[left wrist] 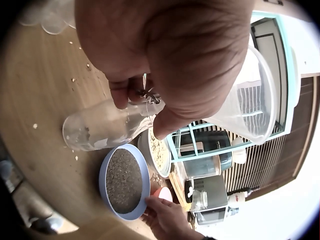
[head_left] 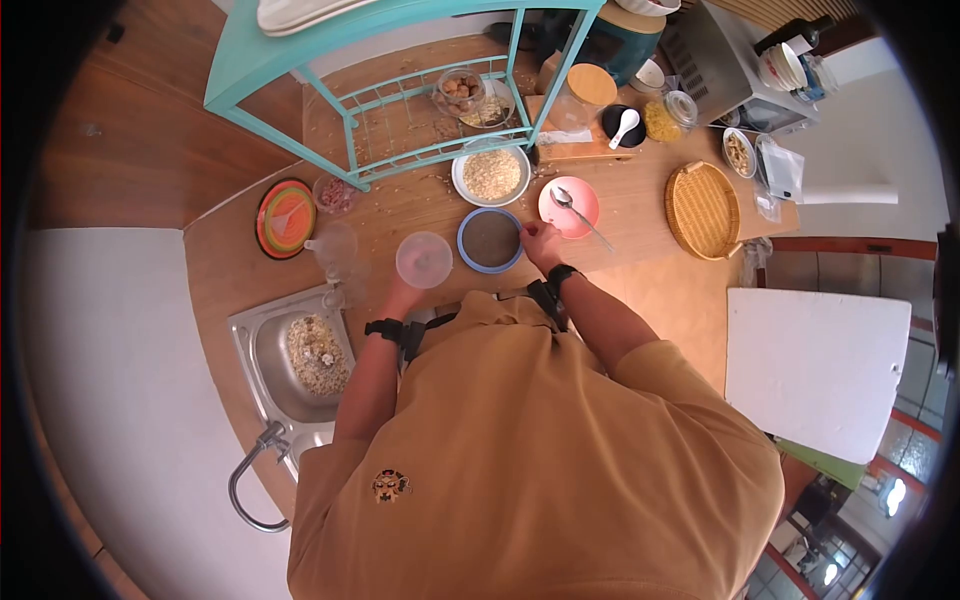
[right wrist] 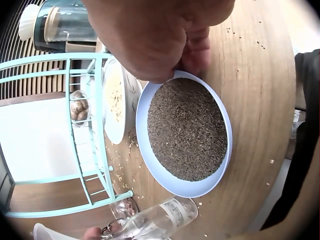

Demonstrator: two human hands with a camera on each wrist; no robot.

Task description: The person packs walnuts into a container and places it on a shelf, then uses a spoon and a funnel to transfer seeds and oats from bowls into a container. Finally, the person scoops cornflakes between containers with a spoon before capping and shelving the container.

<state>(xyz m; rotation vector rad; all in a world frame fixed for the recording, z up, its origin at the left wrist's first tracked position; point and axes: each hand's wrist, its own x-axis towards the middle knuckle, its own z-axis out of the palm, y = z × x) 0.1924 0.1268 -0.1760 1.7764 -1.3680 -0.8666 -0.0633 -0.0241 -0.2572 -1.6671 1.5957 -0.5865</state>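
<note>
My left hand grips a clear swing-top bottle by its neck, with the metal clasp between the fingers. A translucent funnel sits at the bottle's mouth and covers much of the hand from above. My right hand pinches the rim of a blue bowl filled with small dark grains. The bowl stands on the wooden counter just right of the bottle. Behind it is a white bowl of pale flakes, and on the right a pink plate carries a metal spoon.
A turquoise rack stands at the back. Left are stacked colourful plates, other clear vessels and a metal sink with a heap of pale flakes. A wicker tray lies right. Loose flakes dot the counter.
</note>
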